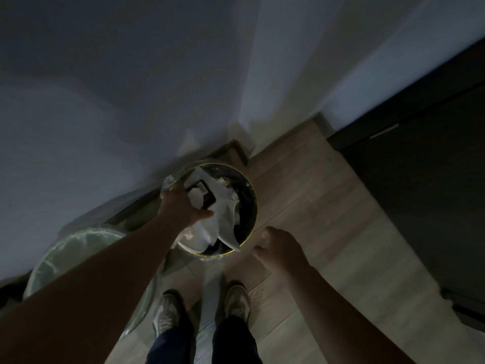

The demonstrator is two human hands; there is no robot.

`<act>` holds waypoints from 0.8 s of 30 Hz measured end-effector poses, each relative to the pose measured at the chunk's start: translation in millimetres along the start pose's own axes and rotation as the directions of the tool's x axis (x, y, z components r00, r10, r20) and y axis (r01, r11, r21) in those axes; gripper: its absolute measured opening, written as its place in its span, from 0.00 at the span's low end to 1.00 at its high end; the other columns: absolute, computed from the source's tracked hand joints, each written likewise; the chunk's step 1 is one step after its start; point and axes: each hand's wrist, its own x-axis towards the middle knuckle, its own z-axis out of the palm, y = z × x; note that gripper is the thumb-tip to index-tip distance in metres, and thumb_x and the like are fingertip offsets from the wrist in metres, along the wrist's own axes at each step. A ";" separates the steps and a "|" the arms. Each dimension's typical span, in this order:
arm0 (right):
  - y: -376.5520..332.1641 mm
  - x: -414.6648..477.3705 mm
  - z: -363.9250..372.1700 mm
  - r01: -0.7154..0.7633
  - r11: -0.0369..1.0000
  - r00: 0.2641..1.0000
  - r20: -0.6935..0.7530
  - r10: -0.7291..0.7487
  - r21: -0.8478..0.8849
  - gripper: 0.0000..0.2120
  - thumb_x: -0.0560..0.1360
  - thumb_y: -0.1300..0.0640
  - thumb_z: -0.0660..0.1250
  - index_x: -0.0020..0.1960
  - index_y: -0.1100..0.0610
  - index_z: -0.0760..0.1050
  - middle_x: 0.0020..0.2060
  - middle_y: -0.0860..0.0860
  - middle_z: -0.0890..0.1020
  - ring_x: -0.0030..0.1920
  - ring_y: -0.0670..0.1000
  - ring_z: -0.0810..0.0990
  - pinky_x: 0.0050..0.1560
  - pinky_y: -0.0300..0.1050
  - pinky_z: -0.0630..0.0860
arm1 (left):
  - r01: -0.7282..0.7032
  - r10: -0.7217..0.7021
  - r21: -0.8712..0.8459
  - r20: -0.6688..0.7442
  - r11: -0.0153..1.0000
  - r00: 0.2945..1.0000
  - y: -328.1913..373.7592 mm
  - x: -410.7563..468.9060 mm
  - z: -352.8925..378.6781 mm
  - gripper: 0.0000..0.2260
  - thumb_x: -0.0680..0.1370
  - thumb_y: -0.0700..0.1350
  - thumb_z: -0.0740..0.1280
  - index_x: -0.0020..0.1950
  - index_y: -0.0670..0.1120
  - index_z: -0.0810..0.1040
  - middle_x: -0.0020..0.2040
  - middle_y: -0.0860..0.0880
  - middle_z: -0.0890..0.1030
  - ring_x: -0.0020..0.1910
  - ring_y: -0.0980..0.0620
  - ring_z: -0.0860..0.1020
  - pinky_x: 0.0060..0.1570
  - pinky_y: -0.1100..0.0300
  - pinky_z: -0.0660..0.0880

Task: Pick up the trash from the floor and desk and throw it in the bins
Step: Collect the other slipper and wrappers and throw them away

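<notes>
On a pale wood floor by a white wall, our left hand (183, 206) reaches into the round yellow-rimmed bin (256, 206), thumb on crumpled white paper (223, 214) at its 7 o'clock. The fingers are hidden, so we cannot tell the grip. Our right hand (280, 248) hangs loosely curled and empty at 4 o'clock. The paper looks light and soft, best pinched at a bunched fold.

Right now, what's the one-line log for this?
step: binning trash | left hand: over round bin, on white paper, grip unclear | right hand: open, empty, beside bin
</notes>
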 end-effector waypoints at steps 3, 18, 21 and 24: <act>0.2 -0.9 1.2 0.015 1.000 1.000 0.006 -0.015 0.005 0.19 0.74 0.49 0.64 0.62 0.57 0.71 0.57 0.54 0.77 0.60 0.54 0.74 0.56 0.44 0.71 | -0.002 0.000 0.021 0.074 1.000 0.997 1.6 6.4 4.5 0.53 0.65 0.60 0.76 0.77 0.40 0.49 0.76 0.39 0.56 0.74 0.39 0.58 0.67 0.45 0.67; -42.8 -40.7 -34.7 0.143 0.977 0.983 -0.096 -0.159 -0.159 0.12 0.73 0.51 0.65 0.53 0.57 0.73 0.50 0.55 0.79 0.54 0.56 0.78 0.43 0.42 0.66 | -0.389 0.311 0.365 0.255 0.846 0.916 -12.9 -68.9 -51.3 0.21 0.76 0.51 0.67 0.65 0.43 0.72 0.61 0.45 0.78 0.59 0.46 0.76 0.54 0.60 0.70; -61.7 -74.4 -58.7 0.191 0.961 0.971 -0.104 -0.214 -0.197 0.15 0.71 0.49 0.66 0.54 0.55 0.72 0.50 0.53 0.78 0.54 0.54 0.77 0.45 0.42 0.68 | -0.448 0.351 0.428 0.289 0.785 0.891 -9.2 -109.5 -83.6 0.19 0.76 0.52 0.66 0.63 0.44 0.73 0.61 0.45 0.77 0.60 0.47 0.75 0.58 0.57 0.71; -82.5 -120.6 -91.3 0.265 0.938 0.955 -0.073 -0.287 -0.222 0.17 0.70 0.49 0.67 0.56 0.54 0.72 0.51 0.51 0.77 0.54 0.53 0.76 0.45 0.41 0.68 | -0.418 0.324 0.401 0.283 0.815 0.903 3.7 -157.2 -123.3 0.17 0.77 0.51 0.65 0.63 0.44 0.72 0.59 0.45 0.77 0.57 0.45 0.76 0.55 0.56 0.72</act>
